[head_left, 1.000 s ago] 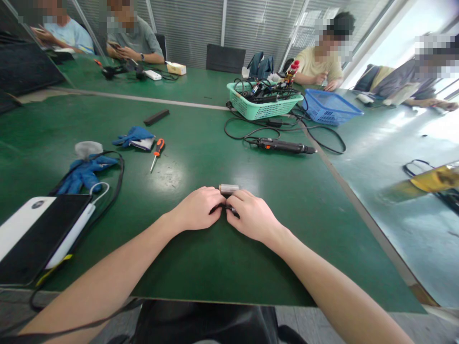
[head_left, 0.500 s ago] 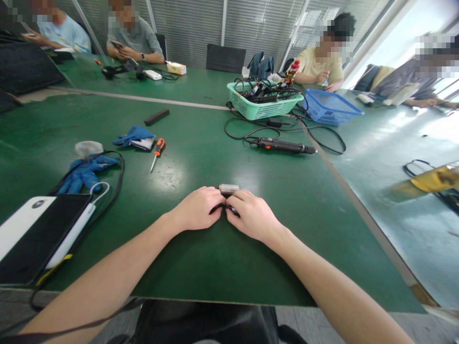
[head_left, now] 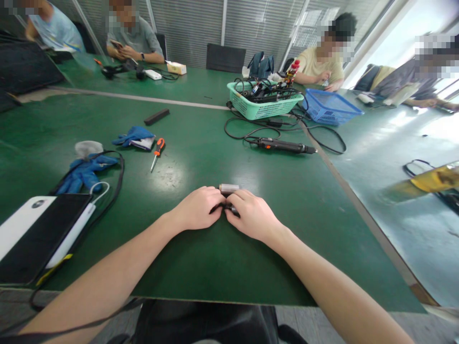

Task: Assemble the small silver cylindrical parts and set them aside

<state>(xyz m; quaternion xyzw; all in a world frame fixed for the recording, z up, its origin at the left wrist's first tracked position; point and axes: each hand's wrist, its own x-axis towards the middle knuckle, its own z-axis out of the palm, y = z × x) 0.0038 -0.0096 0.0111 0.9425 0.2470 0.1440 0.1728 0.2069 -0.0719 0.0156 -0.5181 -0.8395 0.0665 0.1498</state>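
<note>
Close together on the green table point(head_left: 229, 267), my left hand point(head_left: 201, 208) and my right hand point(head_left: 253, 215) have their fingers curled and nearly touching. A small black part with a dark metallic end point(head_left: 234, 209) shows between them, gripped by both hands; most of it is hidden under the fingers, so its kind cannot be made out. Just beyond the fingertips lies a short silver cylinder point(head_left: 229, 188) with a brass-coloured left end. Whether the right fingers touch that cylinder is unclear.
Ahead to the left lie an orange-handled screwdriver point(head_left: 158, 153) and blue gloves point(head_left: 84, 174). A black corded electric screwdriver point(head_left: 287, 145) lies ahead right, before a green basket point(head_left: 263, 110) of cables and a blue basket point(head_left: 332, 107). A tablet-like device point(head_left: 43, 234) sits left. Several people sit around.
My hands stay in almost the same place. Slightly more of the dark metallic end shows by my right fingers. The person at far left has shifted posture.
</note>
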